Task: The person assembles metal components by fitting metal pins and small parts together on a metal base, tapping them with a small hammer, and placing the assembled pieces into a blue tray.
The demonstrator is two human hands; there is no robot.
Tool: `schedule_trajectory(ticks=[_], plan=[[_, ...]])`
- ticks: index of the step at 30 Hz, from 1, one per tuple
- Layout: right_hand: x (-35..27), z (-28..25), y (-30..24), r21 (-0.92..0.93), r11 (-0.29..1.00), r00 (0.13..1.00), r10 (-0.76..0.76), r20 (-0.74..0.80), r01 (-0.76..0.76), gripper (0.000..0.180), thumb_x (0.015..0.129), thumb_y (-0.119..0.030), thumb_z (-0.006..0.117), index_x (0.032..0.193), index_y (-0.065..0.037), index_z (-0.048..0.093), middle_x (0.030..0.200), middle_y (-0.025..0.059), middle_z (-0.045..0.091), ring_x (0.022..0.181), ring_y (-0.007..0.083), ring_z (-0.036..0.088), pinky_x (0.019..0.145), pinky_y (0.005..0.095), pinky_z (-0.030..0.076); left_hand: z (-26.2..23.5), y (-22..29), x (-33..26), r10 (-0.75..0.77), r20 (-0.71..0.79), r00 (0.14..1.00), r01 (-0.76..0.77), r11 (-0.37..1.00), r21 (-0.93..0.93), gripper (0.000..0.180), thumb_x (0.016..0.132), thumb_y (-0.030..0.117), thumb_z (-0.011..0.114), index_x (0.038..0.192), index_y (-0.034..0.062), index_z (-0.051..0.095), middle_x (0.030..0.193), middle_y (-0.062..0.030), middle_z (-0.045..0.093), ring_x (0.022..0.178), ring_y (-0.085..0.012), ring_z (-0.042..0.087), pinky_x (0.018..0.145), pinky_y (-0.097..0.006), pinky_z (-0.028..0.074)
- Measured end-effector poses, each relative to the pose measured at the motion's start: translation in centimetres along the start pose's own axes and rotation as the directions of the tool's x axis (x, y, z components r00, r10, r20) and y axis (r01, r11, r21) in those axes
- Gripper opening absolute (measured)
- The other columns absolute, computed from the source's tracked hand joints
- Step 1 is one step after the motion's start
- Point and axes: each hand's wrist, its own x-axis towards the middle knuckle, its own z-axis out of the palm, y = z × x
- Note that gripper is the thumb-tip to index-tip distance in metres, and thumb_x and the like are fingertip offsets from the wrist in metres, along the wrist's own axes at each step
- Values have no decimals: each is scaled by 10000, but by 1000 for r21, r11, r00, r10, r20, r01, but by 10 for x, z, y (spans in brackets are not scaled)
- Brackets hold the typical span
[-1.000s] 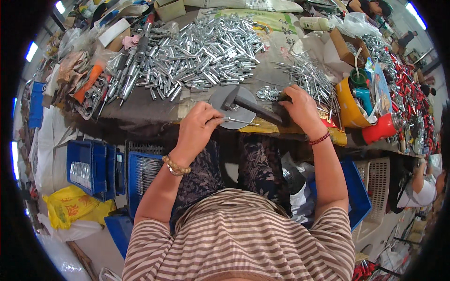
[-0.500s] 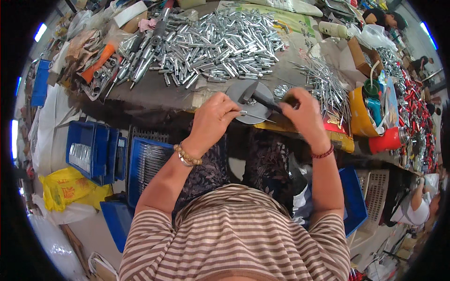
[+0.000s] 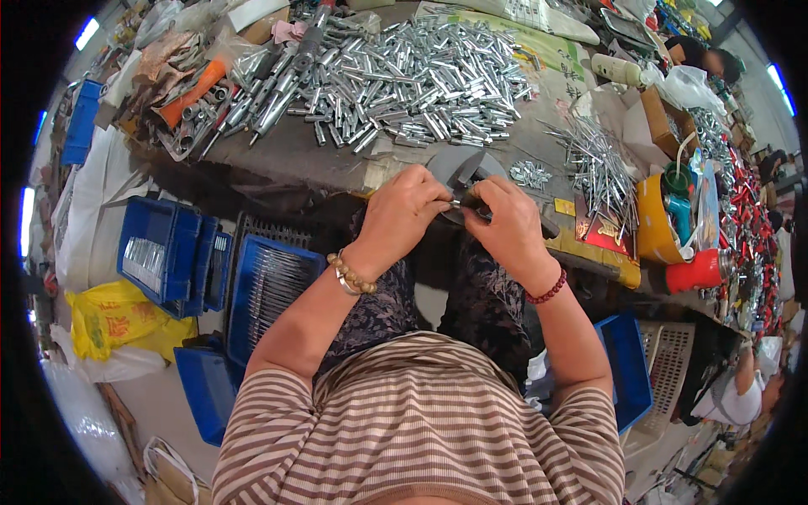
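Observation:
My left hand (image 3: 406,217) pinches a small shiny metal tube (image 3: 455,204) by its end, just in front of a round grey metal disc (image 3: 449,162) at the bench's near edge. My right hand (image 3: 511,225) is closed around a dark hammer (image 3: 471,169). Its head is over the disc and the end of its handle sticks out past the hand. The thumb and fingertips of that hand meet the tube close to my left fingertips. The thin rod seen with the tube earlier is hidden by my fingers.
A heap of metal tubes (image 3: 421,80) covers the bench behind the disc. Thin rods (image 3: 602,164) and small metal pieces (image 3: 529,174) lie to the right, near a yellow container (image 3: 656,219) and red flask (image 3: 695,271). Blue bins (image 3: 160,252) stand below left.
My right hand has come left and down to meet my left fingertips at the tube. The hammer has shifted with it, its handle now showing beyond the hand. The view has shifted slightly.

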Motion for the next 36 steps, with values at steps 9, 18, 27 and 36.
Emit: schedule_trajectory(ticks=[9, 18, 27, 36], plan=[[18, -7, -11, -181, 983, 991, -1, 135, 26, 146, 778, -85, 729, 868, -39, 624, 885, 143, 657, 841, 377, 670, 728, 485, 545, 3, -3, 2, 17, -15, 1000, -17, 1000, 5, 57, 854, 60, 716, 909, 70, 699, 933, -83, 619, 910, -314, 654, 760, -442, 526], [3, -27, 5, -169, 985, 997, 7, -76, -20, 158, 809, -79, 737, 951, -39, 681, 924, 133, 666, 916, 359, 663, 804, 473, 540, -2, 6, 2, -38, 29, 999, 39, 999, -13, 106, 874, 109, 758, 971, 72, 736, 945, -66, 632, 862, -273, 664, 755, -377, 523], [-34, -37, -1, 5, 978, 973, 208, -103, -208, 324, 879, -36, 701, 1197, -96, 706, 967, 124, 642, 855, 371, 663, 734, 456, 536, -5, 5, 5, -94, 77, 993, 100, 992, -81, 109, 887, 123, 759, 980, 67, 748, 962, -63, 639, 856, -266, 661, 755, -361, 516], [-47, -50, -17, -239, 969, 995, 78, 68, -59, 387, 910, -13, 655, 1256, -176, 713, 981, 83, 628, 753, 327, 673, 643, 424, 538, -3, 0, 6, -39, 71, 997, 45, 996, -82, 154, 858, 49, 777, 1006, 57, 736, 953, -70, 630, 832, -248, 652, 730, -346, 516]])
